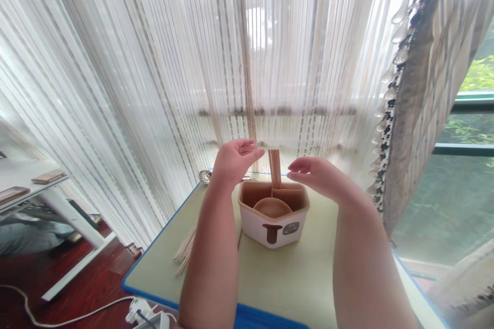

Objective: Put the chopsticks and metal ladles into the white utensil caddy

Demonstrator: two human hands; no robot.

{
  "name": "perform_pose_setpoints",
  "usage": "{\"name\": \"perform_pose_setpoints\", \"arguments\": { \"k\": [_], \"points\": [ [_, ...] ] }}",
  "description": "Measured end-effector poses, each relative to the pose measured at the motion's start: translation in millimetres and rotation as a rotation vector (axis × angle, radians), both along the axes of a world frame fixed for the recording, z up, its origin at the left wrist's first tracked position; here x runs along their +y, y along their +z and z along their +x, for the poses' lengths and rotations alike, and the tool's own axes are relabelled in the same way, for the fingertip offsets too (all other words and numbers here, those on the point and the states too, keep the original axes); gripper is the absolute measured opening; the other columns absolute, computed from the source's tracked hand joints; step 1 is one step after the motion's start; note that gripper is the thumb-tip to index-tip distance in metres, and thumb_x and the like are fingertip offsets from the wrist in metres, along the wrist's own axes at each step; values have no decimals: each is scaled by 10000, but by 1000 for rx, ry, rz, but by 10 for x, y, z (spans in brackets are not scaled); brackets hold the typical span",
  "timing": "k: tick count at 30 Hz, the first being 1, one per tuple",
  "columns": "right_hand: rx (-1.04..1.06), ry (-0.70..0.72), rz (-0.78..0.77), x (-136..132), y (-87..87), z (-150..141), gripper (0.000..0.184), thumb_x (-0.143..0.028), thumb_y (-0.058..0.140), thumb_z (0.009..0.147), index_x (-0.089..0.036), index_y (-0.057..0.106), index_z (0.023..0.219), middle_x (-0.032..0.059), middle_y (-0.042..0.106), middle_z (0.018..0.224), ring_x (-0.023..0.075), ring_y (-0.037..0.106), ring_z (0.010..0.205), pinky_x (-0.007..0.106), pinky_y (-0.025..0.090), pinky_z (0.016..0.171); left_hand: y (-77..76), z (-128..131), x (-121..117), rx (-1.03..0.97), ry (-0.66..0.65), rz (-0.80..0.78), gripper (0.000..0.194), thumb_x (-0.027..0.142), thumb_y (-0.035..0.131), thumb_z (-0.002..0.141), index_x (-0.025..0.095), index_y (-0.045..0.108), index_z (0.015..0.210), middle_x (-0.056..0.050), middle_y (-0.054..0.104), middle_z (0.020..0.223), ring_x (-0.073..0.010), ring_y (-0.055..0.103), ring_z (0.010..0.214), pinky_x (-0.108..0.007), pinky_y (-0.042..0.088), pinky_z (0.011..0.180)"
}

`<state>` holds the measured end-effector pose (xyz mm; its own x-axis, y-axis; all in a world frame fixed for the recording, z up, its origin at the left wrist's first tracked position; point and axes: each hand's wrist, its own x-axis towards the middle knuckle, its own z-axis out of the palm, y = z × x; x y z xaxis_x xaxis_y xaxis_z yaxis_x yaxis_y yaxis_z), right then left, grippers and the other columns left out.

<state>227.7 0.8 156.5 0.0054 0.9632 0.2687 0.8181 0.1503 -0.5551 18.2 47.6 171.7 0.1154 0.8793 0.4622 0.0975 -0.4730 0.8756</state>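
A white-and-brown utensil holder (270,221) stands on the table, with a round brown bowl-like part (272,207) inside its front. Several wooden chopsticks (275,168) stand upright together at its back. My left hand (236,160) hovers to the left of the chopsticks, thumb apart from the fingers, with nothing in it. To their right, my right hand (312,174) is also raised with thumb and fingers apart, holding nothing. Neither hand touches the chopsticks. More loose chopsticks (186,252) lie on the table, partly hidden by my left forearm.
A metal skimmer (205,177) lies at the back left of the blue-edged table (285,280), its handle partly hidden. Sheer curtains (173,61) hang just behind. At lower left are a power strip (144,314) with a white cord and a second white desk (23,172).
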Motion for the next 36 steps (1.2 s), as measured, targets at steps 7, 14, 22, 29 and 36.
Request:
{"name": "perform_pose_setpoints", "arguments": {
  "k": [7, 14, 22, 29, 36],
  "points": [
    [-90, -30, 69, -326, 212, -174, 249, -421, 588, 721, -218, 665, 843, 47, 672, 809, 174, 609, 687, 273, 449, 576, -321, -504, -389, 54, 421, 34, 332, 418, 645, 694, 158, 651, 900, -87, 682, 870, -202, 639, 829, -357, 488, 807],
    [-284, 172, 77, -689, 113, -986, 198, -403, 541, 759, -258, 659, 825, 41, 665, 753, 180, 594, 660, 263, 387, 546, -1537, -787, -581, 185, 745, -77, 344, 317, 500, 798, 138, 608, 1071, -144, 669, 975, -226, 635, 876, -336, 472, 806],
    [-249, 148, -223, -540, -1283, -1636, 270, -371, 462, 815, -204, 638, 932, 79, 676, 877, 205, 611, 805, 259, 379, 606, -1868, -947, -714, 289, 628, -81, 284, 274, 437, 828, 191, 638, 1011, -110, 674, 948, -219, 620, 872, -332, 454, 812],
    [-234, -147, -184, -515, -1744, -1725, 296, -347, 461, 802, -142, 624, 941, 122, 643, 970, 226, 596, 889, 286, 396, 704, -1902, -921, -698, 338, 502, -1, 280, 254, 439, 827, 181, 650, 996, -103, 677, 913, -215, 615, 847, -339, 449, 825],
    [-258, -214, -177, -607, -1766, -1727, 271, -303, 440, 811, -128, 645, 830, 143, 653, 900, 242, 605, 841, 309, 394, 674, -1957, -942, -698, 307, 452, -2, 299, 249, 455, 819, 157, 633, 1041, -106, 681, 916, -199, 620, 844, -326, 456, 823]
  ]
}}
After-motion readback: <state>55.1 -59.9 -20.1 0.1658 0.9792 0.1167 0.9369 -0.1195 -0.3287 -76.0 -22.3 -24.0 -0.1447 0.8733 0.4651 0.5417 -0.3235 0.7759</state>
